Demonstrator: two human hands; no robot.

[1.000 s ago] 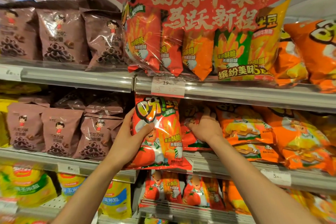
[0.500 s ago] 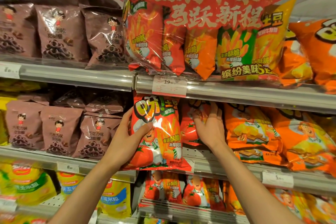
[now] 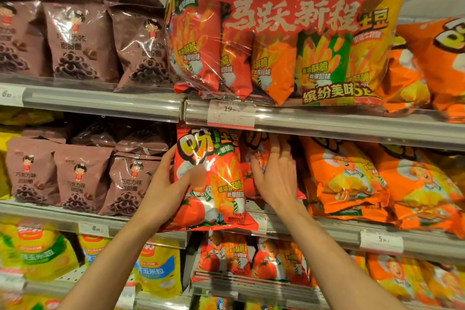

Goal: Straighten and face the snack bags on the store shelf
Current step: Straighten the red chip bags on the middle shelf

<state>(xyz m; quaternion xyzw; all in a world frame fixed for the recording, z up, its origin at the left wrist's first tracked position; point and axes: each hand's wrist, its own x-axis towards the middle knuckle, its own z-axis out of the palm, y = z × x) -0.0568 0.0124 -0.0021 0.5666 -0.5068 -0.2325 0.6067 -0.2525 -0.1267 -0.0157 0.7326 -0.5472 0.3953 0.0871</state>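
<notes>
Left hand (image 3: pixel 167 192) gripping the front red bag (image 3: pixel 214 181) by its left edge on the middle shelf (image 3: pixel 334 233); right hand (image 3: pixel 273 176) open, flat against the bag behind (image 3: pixel 247 184). Best to press that one upright first — then square the front bag flush.

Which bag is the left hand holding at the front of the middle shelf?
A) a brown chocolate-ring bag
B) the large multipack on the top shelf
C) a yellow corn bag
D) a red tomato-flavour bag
D: the left hand grips the left edge of the red tomato-flavour bag, thumb across its front, while the right hand lies flat on a second red bag behind it.
</notes>
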